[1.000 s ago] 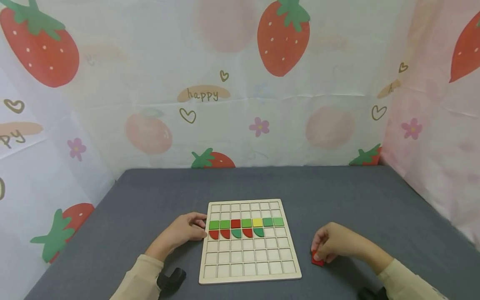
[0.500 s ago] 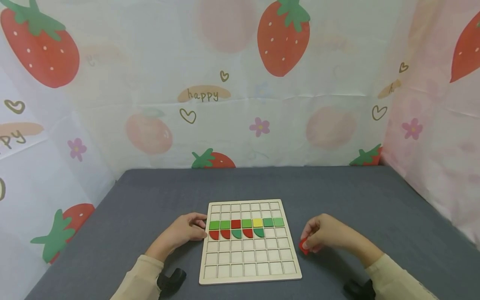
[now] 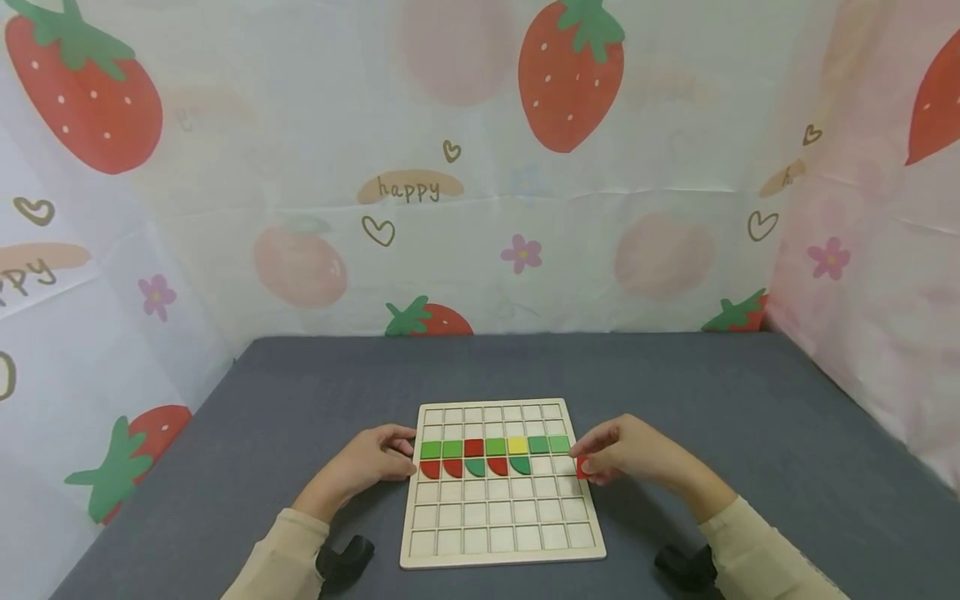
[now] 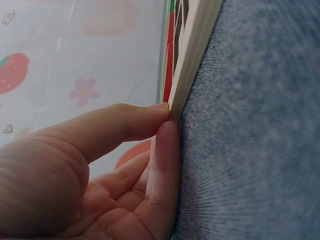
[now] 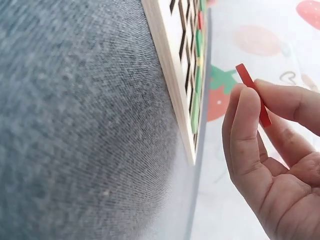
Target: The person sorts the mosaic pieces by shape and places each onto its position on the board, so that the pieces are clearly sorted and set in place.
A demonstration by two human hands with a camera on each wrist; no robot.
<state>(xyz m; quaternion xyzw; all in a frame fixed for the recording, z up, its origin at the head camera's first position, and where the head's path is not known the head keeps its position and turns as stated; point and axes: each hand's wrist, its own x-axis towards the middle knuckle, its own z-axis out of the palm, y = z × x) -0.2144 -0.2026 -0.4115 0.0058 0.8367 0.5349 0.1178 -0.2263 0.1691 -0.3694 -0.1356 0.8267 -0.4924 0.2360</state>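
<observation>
A wooden grid board (image 3: 502, 563) lies on the table in the head view. One row holds square tiles in green, red and yellow; the row below holds red and green quarter-circle pieces (image 3: 520, 465) in its left cells. My left hand (image 3: 367, 458) pinches the board's left edge, its thumb and a fingertip meeting at the wooden rim (image 4: 192, 65) in the left wrist view. At the board's right edge, my right hand (image 3: 637, 454) holds a thin red tile (image 5: 264, 114) between thumb and fingers, tilted and raised above the cloth. In the head view this tile overlaps the rim.
Dark grey cloth (image 3: 337, 375) covers the table. Behind and at both sides hang white curtains (image 3: 555, 283) printed with strawberries. Black straps with mounts (image 3: 347, 560) sit at both wrists.
My right hand has carried the red tile leftward and away from me, from the cloth to the board's right edge. The left hand has stayed at the board's left edge.
</observation>
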